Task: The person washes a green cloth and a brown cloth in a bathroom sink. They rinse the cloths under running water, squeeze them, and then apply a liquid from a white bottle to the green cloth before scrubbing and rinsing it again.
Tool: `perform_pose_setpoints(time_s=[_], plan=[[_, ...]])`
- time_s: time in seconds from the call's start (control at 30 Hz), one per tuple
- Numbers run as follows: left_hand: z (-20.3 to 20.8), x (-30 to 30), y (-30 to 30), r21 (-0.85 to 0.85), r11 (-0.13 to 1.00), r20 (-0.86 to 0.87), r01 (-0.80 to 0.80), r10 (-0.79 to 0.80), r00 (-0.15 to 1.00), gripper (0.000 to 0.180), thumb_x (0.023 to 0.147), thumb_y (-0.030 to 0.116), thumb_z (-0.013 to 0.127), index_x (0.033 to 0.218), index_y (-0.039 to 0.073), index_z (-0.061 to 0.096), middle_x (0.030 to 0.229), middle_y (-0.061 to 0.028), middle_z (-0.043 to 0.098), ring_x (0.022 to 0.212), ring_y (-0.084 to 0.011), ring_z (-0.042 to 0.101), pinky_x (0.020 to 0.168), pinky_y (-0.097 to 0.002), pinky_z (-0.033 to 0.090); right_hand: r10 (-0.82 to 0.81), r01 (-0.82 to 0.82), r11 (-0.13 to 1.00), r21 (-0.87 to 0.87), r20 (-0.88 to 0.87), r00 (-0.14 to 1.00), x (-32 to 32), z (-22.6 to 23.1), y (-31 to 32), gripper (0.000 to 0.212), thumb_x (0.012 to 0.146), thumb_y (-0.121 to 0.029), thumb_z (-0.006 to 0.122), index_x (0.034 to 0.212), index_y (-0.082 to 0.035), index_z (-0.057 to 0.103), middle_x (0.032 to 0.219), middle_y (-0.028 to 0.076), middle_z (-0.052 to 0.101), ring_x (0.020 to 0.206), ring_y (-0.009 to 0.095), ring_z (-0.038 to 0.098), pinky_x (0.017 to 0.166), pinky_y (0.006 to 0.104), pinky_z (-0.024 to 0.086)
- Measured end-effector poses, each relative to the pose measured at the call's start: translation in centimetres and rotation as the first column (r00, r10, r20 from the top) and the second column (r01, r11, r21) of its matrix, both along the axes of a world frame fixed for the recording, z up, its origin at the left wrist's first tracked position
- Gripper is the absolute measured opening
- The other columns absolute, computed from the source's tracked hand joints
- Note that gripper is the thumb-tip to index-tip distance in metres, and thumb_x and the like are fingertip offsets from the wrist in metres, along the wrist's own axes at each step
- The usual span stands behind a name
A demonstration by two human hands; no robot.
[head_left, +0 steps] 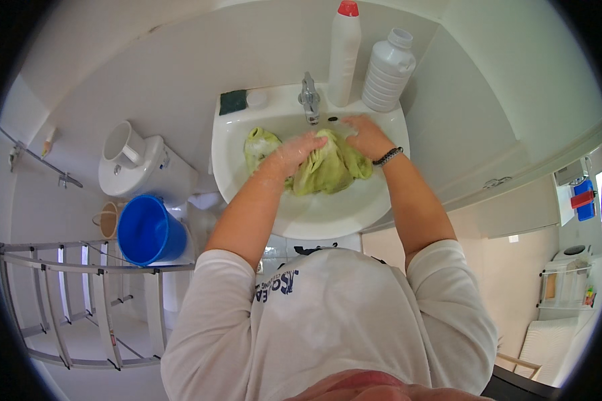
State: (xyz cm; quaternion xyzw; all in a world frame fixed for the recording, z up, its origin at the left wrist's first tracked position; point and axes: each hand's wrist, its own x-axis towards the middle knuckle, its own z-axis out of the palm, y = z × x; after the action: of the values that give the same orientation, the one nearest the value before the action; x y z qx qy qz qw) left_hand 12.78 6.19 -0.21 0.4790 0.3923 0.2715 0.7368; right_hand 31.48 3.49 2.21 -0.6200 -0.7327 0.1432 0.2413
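Observation:
A wet yellow-green cloth (322, 175) lies bunched in the white sink (294, 224), with soapy patches on its left part. My left hand (299, 151) is closed on the cloth's upper middle, pulling it into folds. Just right of it, my right hand (370, 137) is at the cloth's upper right edge, thumb and fingers apart; a dark braided bracelet circles that wrist. Both hands look wet. Above the cloth stands the chrome faucet (308, 99); whether water runs from it I cannot tell.
On the sink's back ledge stand a red-capped white bottle (344, 60), an uncapped white jug (388, 72) and a dark green scouring pad (233, 101). To the left are a toilet (155, 172) with a white pitcher (123, 145), a blue bucket (150, 230) and a metal ladder (100, 307).

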Motion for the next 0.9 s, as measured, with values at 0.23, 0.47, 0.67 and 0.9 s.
perform_pose_setpoints(time_s=[0.23,0.47,0.67,0.9], plan=[[5.3,-1.8,-0.4,-0.278,0.955,0.565,-0.1,0.246,0.788,0.033,0.079,0.024,0.046,0.1,-0.001,0.044,0.1,-0.0131,0.049,0.09,-0.0253,0.049,0.081,-0.0367,0.039,-0.085,0.03,0.943,-0.333,-0.153,0.985,-0.9,-2.4,-1.0,0.038,0.065,-0.015,0.052,0.101,-0.002,0.046,0.091,0.02,0.053,0.079,0.032,0.052,0.073,0.0327,0.041],[0.1,-0.5,-0.1,-0.662,0.726,0.415,-0.186,0.562,0.716,0.03,0.082,0.026,0.037,0.097,0.001,0.047,0.09,-0.0137,0.052,0.083,-0.0267,0.052,0.076,-0.0382,0.042,-0.26,-0.372,0.89,-0.262,-0.964,0.056,-1.5,1.2,-1.4,0.027,0.07,-0.018,0.054,0.089,0.001,0.051,0.089,0.013,0.054,0.077,0.021,0.055,0.068,0.0316,0.042],[-7.3,3.6,0.0,-0.621,0.783,0.614,0.039,0.456,0.644,0.022,0.08,0.023,0.041,0.092,0.006,0.049,0.085,-0.0115,0.053,0.081,-0.0242,0.053,0.069,-0.0374,0.045,0.29,-0.193,0.937,0.293,-0.337,0.896,-10.3,0.6,-4.1,0.03,0.065,-0.029,0.061,0.068,0.001,0.054,0.071,0.015,0.055,0.068,0.029,0.053,0.064,0.0344,0.042],[-3.2,3.8,-1.6,-0.594,0.777,0.375,-0.209,0.497,0.782,0.019,0.079,0.021,0.044,0.092,0.007,0.048,0.087,-0.0102,0.053,0.079,-0.0228,0.053,0.065,-0.0369,0.045,-0.125,0.17,0.954,0.247,-0.186,0.975,-6.5,-1.9,-0.5,0.031,0.069,-0.03,0.053,0.059,-0.001,0.052,0.065,0.017,0.053,0.064,0.033,0.05,0.06,0.039,0.041]])
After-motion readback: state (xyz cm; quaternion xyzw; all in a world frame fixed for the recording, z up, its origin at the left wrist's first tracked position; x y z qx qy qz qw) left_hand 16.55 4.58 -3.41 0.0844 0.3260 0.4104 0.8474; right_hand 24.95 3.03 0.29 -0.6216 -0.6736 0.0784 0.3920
